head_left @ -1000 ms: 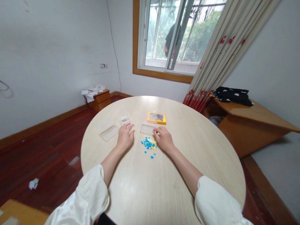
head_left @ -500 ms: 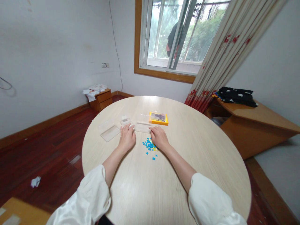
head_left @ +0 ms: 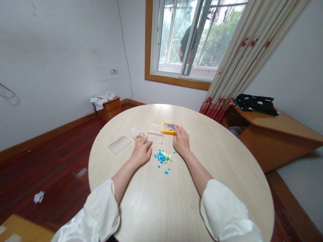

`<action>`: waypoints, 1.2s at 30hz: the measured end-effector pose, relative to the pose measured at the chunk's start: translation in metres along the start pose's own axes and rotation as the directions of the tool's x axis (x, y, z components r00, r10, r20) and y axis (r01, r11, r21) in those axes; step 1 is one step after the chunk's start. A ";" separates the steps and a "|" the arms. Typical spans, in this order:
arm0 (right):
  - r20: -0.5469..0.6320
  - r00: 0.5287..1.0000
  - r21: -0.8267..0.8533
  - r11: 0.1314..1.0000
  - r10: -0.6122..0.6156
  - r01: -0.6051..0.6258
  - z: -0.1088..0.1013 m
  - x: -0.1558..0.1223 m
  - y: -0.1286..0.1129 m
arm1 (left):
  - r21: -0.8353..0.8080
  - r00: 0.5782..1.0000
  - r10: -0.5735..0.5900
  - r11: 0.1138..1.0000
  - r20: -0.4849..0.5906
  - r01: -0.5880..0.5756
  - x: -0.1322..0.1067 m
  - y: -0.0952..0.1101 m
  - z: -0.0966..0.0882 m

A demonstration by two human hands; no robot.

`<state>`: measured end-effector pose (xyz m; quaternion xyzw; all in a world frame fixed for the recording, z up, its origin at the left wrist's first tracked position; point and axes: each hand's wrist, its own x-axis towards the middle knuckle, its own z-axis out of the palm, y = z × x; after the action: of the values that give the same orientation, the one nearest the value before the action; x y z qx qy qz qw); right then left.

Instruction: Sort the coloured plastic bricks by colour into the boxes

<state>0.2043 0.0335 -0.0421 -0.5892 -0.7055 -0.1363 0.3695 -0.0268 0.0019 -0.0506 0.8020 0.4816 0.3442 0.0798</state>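
Observation:
My left hand (head_left: 141, 153) rests low over the table with its fingers spread, just in front of a small clear case (head_left: 136, 131) and a larger clear plastic box (head_left: 155, 137). Nothing shows in its grasp. My right hand (head_left: 182, 141) reaches to the right end of a yellow box (head_left: 169, 132), fingers stretched out over its edge; the contact of the fingertips is partly hidden. A clear case with dark contents lies on top of the yellow box. Between my hands is a loose heap of small blue and yellow bricks (head_left: 162, 157).
Another open clear box (head_left: 119, 145) lies at the left on the round table (head_left: 161, 208). Beyond the table are a small cabinet (head_left: 112, 107) with papers, a curtain (head_left: 234, 60) and a wooden desk (head_left: 285, 131) holding dark cloth. A person stands outside the window.
My right hand has moved from the clear box, away over the bricks, to the yellow box's right end. My left hand has shifted slightly right and nearer, fingers spreading.

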 end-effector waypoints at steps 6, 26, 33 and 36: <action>0.102 0.995 -0.106 0.994 0.022 -0.011 0.010 0.005 0.009 | 0.054 0.999 -0.020 0.998 0.051 0.017 0.001 0.002 -0.001; 0.005 0.980 0.109 0.974 0.199 -0.198 0.011 0.008 0.021 | 0.121 0.998 -0.050 0.992 0.028 0.046 0.000 0.000 0.001; -0.068 0.966 0.187 0.954 0.249 -0.233 0.006 0.005 0.017 | -0.014 0.999 -0.028 1.000 -0.030 0.028 0.002 -0.006 0.004; -0.098 0.951 0.305 0.918 0.294 -0.253 -0.003 0.000 0.011 | -0.176 0.995 -0.038 0.984 -0.095 0.021 0.004 -0.002 0.001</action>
<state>0.2160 0.0347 -0.0428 -0.6107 -0.6002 -0.0205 0.5162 -0.0264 0.0069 -0.0507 0.7669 0.4648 0.4227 0.1311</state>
